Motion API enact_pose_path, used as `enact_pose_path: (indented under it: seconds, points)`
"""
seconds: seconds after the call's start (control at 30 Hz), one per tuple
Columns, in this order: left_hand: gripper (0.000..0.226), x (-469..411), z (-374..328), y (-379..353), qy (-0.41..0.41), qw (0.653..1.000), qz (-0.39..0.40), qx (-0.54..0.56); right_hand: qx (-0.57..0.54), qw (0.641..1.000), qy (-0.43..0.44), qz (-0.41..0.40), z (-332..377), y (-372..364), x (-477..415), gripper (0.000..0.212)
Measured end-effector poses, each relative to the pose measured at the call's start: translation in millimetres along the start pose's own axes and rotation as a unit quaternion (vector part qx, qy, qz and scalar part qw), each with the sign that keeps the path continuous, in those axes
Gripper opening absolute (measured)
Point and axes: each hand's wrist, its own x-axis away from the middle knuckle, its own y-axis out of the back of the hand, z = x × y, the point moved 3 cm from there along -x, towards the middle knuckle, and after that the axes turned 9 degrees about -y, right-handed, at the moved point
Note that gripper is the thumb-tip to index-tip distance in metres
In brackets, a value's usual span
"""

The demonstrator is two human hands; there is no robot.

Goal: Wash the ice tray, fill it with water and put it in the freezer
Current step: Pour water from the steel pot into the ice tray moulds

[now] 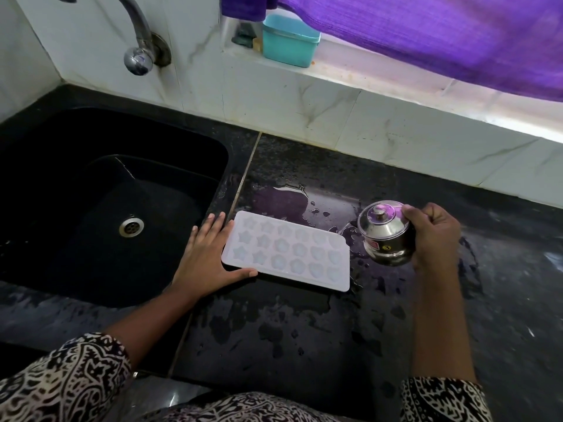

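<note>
A pale white ice tray [288, 251] with star and shell shaped cells lies flat on the wet black counter [304, 324], just right of the sink. My left hand [208, 257] rests flat against the tray's left end, fingers spread along its short edge and thumb along the near edge. My right hand [432, 236] grips a small round steel pot [387, 236], held tilted a little above the counter beside the tray's right end. The pot's mouth faces up and toward me.
The black sink [76, 190] with a steel drain [131, 226] lies to the left under a chrome tap [138, 41]. Puddles [283, 199] sit behind the tray. A teal box [289, 41] stands on the sill under a purple curtain [426, 35].
</note>
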Motion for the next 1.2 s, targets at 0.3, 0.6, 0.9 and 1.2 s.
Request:
enact_pose_path:
  seconds: [0.3, 0.6, 0.9, 1.2]
  points:
    - [0.129, 0.2, -0.3, 0.5, -0.001, 1.0, 0.003, -0.004, -0.141, 0.989, -0.036, -0.013, -0.5, -1.3, -2.3, 0.034]
    - [0.129, -0.6, -0.9, 1.9, -0.006, 1.0, 0.005, 0.004, -0.163, 0.986, -0.02, 0.029, 14.8, -25.5, 8.9, 0.037]
    - [0.135, -0.9, -0.3, -0.1, -0.011, 1.0, 0.008, 0.005, -0.098, 0.993, -0.023, 0.07, 14.6, -80.3, 31.0, 0.035]
    - [0.136, 0.0, 1.0, 3.3, -0.013, 1.0, 0.019, -0.004, -0.009, 0.997, 0.009, 0.079, 20.6, -115.4, 49.6, 0.029]
